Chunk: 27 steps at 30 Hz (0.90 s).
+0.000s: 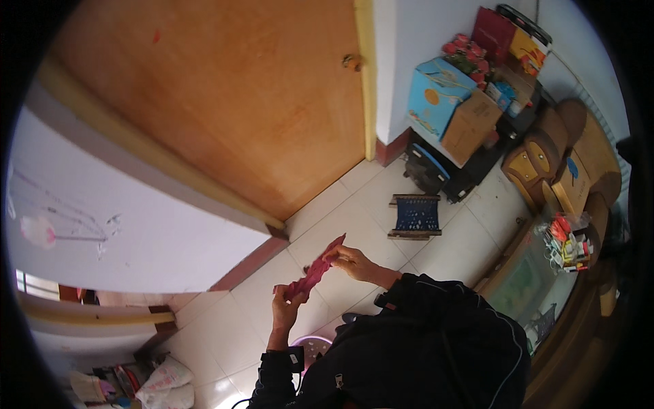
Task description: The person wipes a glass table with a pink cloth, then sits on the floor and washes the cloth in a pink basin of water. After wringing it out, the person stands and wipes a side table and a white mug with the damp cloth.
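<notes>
A crumpled pink-red cloth is stretched diagonally in the air between my hands, above the tiled floor. My left hand grips its lower left end, and my right hand pinches it near the upper right end. A purple perforated plastic basket is on the floor below, partly hidden by my dark jacket.
Ahead are a wooden door and a low folding stool. At right are piled boxes, a wooden seat and a glass-topped table with small items. Bags lie at lower left, beside a white wall.
</notes>
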Available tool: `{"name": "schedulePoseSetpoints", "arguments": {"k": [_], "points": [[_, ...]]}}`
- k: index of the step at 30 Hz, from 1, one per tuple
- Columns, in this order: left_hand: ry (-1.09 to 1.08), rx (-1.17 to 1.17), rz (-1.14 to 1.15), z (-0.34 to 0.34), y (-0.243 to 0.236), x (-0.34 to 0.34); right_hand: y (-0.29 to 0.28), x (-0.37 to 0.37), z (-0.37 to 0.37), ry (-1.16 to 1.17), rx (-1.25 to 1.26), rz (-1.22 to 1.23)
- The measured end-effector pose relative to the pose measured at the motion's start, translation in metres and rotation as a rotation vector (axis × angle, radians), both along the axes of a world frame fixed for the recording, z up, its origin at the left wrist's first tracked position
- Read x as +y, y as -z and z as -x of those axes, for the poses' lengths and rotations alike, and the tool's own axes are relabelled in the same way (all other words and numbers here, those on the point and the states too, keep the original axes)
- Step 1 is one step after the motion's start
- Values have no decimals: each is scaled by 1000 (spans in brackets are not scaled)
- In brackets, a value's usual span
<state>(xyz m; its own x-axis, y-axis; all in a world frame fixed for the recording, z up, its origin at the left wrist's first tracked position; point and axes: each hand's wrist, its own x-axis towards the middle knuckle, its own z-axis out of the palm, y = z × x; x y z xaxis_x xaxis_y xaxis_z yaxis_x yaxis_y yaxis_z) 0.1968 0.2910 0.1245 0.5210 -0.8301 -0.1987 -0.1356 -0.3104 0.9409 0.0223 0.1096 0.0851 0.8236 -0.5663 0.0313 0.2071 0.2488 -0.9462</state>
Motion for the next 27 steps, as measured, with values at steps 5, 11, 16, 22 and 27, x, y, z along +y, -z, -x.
{"name": "schedulePoseSetpoints", "arguments": {"k": [5, 11, 16, 22, 27], "points": [[271, -260, -165, 60, -23, -101, -3, -74, 82, 194, 199, -73], [577, 185, -177, 137, -28, -213, 18, -144, 194, 568, 313, -76], [705, 196, -195, 174, -8, -275, 20, -172, 257, 743, 331, -238], [781, 764, -325, 201, -1, -331, 19, -191, 289, 905, 217, -167], [769, 1109, -310, 227, -5, -365, 28, -184, 301, 1232, 441, 32]]}}
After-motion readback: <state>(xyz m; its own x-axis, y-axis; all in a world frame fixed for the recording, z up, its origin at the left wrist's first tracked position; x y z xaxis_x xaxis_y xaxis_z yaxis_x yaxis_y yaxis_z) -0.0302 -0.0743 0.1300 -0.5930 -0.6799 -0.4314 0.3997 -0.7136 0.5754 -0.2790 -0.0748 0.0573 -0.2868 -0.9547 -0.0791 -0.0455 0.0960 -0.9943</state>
